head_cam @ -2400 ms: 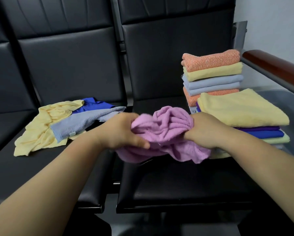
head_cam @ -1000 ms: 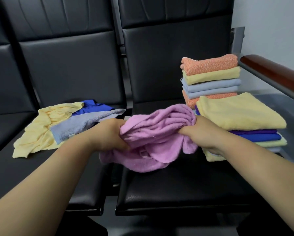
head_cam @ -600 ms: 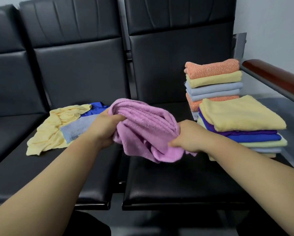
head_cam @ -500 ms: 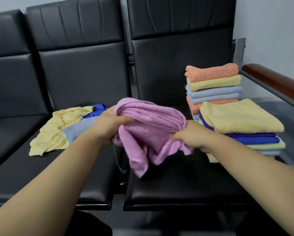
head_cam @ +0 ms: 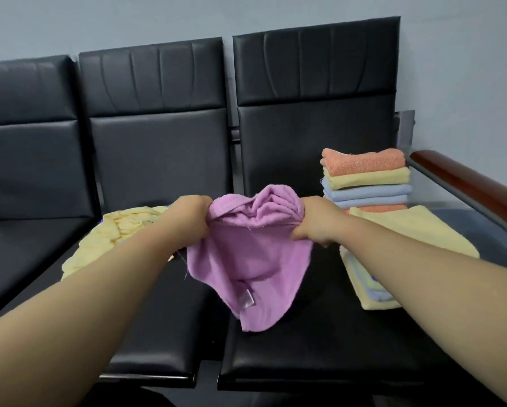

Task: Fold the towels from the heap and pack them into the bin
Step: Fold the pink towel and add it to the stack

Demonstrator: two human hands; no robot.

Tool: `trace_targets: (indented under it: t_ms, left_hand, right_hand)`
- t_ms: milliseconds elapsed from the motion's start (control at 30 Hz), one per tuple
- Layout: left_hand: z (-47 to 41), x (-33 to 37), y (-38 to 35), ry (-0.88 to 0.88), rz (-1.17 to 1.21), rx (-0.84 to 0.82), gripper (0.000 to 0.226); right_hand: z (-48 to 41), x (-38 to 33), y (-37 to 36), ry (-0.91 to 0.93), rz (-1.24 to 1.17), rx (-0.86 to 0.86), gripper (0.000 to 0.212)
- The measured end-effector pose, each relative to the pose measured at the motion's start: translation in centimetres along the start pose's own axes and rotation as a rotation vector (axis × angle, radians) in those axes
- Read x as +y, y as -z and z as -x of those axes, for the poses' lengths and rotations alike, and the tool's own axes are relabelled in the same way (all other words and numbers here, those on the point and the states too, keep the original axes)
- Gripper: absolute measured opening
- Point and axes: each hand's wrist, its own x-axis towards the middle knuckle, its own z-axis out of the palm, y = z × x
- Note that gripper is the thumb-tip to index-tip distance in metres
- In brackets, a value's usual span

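Both hands are up in front of me, left hand (head_cam: 187, 221) and right hand (head_cam: 314, 227), each with fingers curled tight round a bunched bit of the purple towel (head_cam: 246, 259)'s top edge, so it hangs in the air between them over the right-hand black seat (head_cam: 305, 348). It droops to a point, and its little label (head_cam: 247, 299) faces me near the bottom. Behind my left arm, on the middle seat (head_cam: 158, 333), is the unfolded heap (head_cam: 108, 239). It's mostly a crumpled yellow towel from what I can see, since my arm hides a lot of it. On the right side of the seat under the purple towel are 2 folded stacks. The back stack (head_cam: 363, 183) sits against the backrest, orange on top, then yellow, 2 pale blue, orange again. The front stack (head_cam: 408, 233) sits right up against it, topped by a wide yellow towel and partly behind my right arm. A brown armrest (head_cam: 466, 186) runs along past both.
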Motion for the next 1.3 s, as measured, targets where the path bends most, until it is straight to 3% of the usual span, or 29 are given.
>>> trace_targets:
  t_ms: [100,233,367,433,467,567,600,667,800,900,1000,1067,1167,1200,1300]
  left_hand:
    - [-1.5,-0.6,1.8,0.027,0.055,0.198,0.015]
    - [-2.5,-1.1,4.2,-0.039,0.004,0.439,0.021]
    - [-1.9,-0.9,4.4,-0.095,-0.044,0.506,0.021]
    - [-0.7,0.0,4.2,-0.108,-0.028,0.387,0.016]
    - [0.0,0.5,4.1,-0.099,-0.005,0.234,0.015]
    - [1.6,1.2,2.5,-0.024,0.098,-0.366,0.018]
    - [1.9,1.0,1.3,-0.020,0.125,-0.477,0.022]
    - [2.2,0.3,-1.8,-0.050,0.157,-0.538,0.044]
    - [2.0,-0.5,-7.3,-0.010,0.246,-0.612,0.072]
    - [1.7,-0.8,-9.4,0.023,0.251,-0.672,0.075]
    - [1.4,-0.7,-10.8,0.086,0.417,-0.516,0.058]
    - [0.9,-0.2,-11.6,0.045,0.419,-0.409,0.052]
    - [0.3,0.8,-13.0,0.009,0.412,-0.345,0.042]
    - [0.2,1.2,-13.3,0.016,0.404,-0.349,0.035]
    - [0.3,1.6,-13.3,0.038,0.412,-0.431,0.019]
  right_hand:
    - [-2.3,-0.7,1.6,0.013,0.200,0.225,0.013]
    - [-3.3,-1.5,4.5,0.082,0.262,0.505,0.018]
    - [-3.0,-1.1,5.6,0.100,0.311,0.597,0.017]
    - [-2.3,-0.4,5.1,0.095,0.315,0.527,0.016]
    - [-1.8,-0.1,4.6,0.082,0.327,0.428,0.013]
    - [0.3,1.0,2.1,-0.036,0.218,-0.040,0.007]
    - [1.1,1.4,1.2,-0.100,0.150,-0.195,0.010]
    - [2.4,2.6,-1.0,-0.227,0.112,-0.397,0.028]
    - [3.2,5.8,-5.1,-0.383,-0.047,-0.391,0.069]
    - [3.2,5.8,-5.6,-0.409,-0.096,-0.356,0.087]
    - [2.7,5.4,-5.8,-0.371,-0.155,-0.259,0.100]
    - [2.7,5.0,-6.3,-0.318,-0.118,-0.190,0.086]
    - [2.9,5.1,-7.6,-0.203,-0.046,-0.091,0.027]
    - [2.8,5.2,-7.9,-0.177,-0.014,-0.096,0.018]
    - [2.5,5.5,-7.8,-0.195,0.044,-0.191,0.021]
